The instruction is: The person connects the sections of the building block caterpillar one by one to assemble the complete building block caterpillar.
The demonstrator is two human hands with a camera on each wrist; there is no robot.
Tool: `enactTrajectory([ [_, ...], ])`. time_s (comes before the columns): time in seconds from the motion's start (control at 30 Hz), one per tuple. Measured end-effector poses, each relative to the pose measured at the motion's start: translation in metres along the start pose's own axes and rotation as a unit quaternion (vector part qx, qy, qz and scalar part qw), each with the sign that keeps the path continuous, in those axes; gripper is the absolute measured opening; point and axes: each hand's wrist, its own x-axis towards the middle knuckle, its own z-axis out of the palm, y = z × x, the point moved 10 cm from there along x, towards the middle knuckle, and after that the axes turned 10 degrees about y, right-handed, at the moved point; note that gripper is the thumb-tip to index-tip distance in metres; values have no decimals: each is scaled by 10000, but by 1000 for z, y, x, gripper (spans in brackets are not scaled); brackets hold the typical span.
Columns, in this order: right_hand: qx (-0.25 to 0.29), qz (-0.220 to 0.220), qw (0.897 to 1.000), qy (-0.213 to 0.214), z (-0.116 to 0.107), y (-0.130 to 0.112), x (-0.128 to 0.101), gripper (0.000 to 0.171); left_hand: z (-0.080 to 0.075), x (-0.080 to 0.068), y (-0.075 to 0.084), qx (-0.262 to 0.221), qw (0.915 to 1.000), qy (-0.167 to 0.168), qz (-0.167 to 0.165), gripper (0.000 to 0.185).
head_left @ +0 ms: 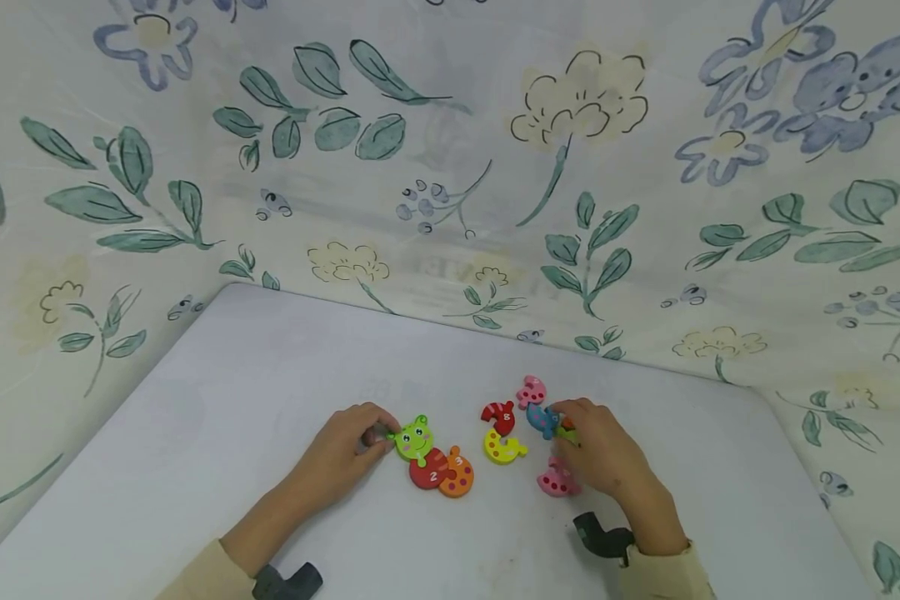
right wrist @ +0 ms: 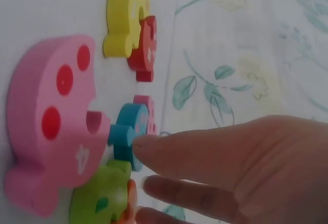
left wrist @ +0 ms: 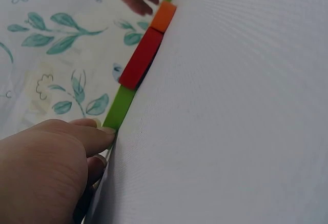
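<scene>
My left hand (head_left: 352, 446) pinches the edge of a green smiling head puzzle piece (head_left: 412, 442) lying on the white table. Joined to that head are a red piece marked 2 (head_left: 426, 473) and an orange spotted piece marked 3 (head_left: 459, 475). Over on the right, my right hand (head_left: 600, 442) hovers low among loose pieces with its fingers extended. One fingertip touches a blue piece (right wrist: 130, 131). Under the fingers lie a green piece (right wrist: 102, 196) and an orange piece (head_left: 567, 423), both partly hidden. Nearer me is a pink spotted piece marked 4 (right wrist: 56, 90).
Between the hands, a red striped piece (head_left: 499, 416) lies against a yellow spotted piece (head_left: 501, 448). Another pink piece (head_left: 531, 392) sits behind the blue one. The white table (head_left: 307, 350) meets a flower-patterned cloth (head_left: 450, 275) along its back and sides.
</scene>
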Motion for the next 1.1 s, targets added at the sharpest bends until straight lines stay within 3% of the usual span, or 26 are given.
enactTrajectory([
  [0.2,87,44,9997,-214,-2,10,0,54,-1,0,0,-7,10000,23,32,30],
  [0.5,318,184,9983,-451,-6,25,0,38,-1,0,1,35,10000,36,36,29],
  [0.9,358,287,9973,-578,-8,29,-1,43,-4,0,0,74,9999,141,14,29],
  [1.1,118,164,9977,-649,-12,20,-6,52,-5,0,1,140,9997,184,55,29],
])
